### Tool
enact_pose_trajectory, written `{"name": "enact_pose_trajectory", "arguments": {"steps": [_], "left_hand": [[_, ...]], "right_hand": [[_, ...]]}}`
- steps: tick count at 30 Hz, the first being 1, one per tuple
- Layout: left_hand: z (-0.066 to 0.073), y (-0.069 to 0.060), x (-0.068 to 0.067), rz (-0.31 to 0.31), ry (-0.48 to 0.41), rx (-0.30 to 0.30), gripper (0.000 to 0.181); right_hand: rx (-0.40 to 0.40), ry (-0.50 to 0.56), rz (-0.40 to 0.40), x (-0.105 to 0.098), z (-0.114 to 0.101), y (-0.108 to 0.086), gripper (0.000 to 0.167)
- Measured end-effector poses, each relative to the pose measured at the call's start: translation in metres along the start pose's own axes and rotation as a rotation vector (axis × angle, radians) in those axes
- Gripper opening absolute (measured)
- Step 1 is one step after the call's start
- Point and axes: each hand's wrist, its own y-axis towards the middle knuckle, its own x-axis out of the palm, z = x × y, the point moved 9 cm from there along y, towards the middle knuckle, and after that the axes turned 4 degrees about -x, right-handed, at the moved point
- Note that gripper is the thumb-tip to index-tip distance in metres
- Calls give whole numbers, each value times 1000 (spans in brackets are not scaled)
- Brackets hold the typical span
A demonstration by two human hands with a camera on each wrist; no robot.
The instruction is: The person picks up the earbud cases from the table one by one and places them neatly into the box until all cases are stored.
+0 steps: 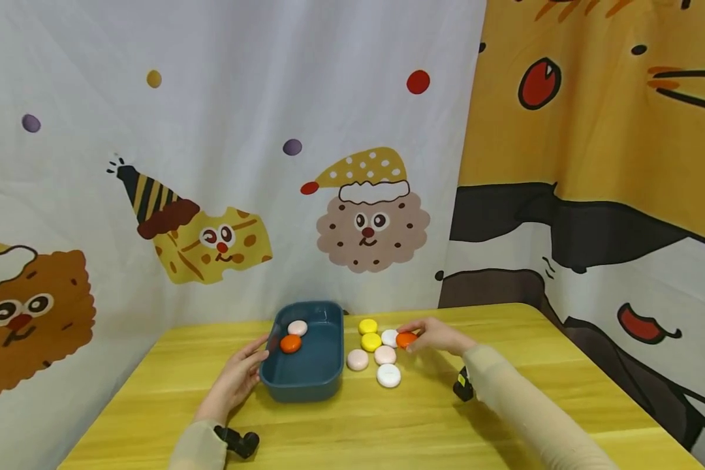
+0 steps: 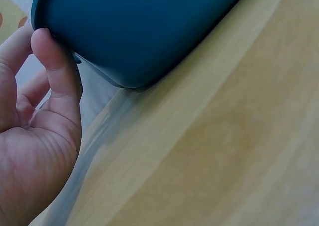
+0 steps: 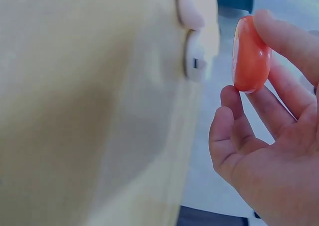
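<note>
My right hand (image 1: pixel 437 336) pinches an orange disc (image 1: pixel 406 339) between thumb and fingers, at the right end of a group of discs; the right wrist view shows the disc (image 3: pixel 251 56) held in the right hand (image 3: pixel 279 131). The left hand (image 1: pixel 237 378) grips the left rim of a blue container (image 1: pixel 302 391), and in the left wrist view the thumb of the left hand (image 2: pixel 45 116) lies against the container's wall (image 2: pixel 134 32). Inside the container are a pale pink disc (image 1: pixel 297 328) and another orange disc (image 1: pixel 290 344).
Right of the container, on the wooden table (image 1: pixel 329 434), lie two yellow discs (image 1: pixel 371 342), two pale pink discs (image 1: pixel 358 360) and two white discs (image 1: pixel 388 375). A patterned curtain (image 1: pixel 229 130) hangs behind the table.
</note>
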Motion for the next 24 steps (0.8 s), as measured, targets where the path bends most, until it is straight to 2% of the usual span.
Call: {"name": "enact_pose_trajectory", "arguments": {"steps": [6,12,19,24], "left_hand": [[-1,-1,0,15,8,-4,60],[-2,-1,2,-7,-14,3,62],[-4,-1,1,0,-30,-3,62],[2,0,0,-13,-35,-1,61]], "right_hand": [[-3,-17,20,-16,-19,1,48],[-12,-42,24,-31,-37,3,49],[-13,-48,21,-38,-53,7,47],[-16,-31,15,-37,-60,15,50]]}}
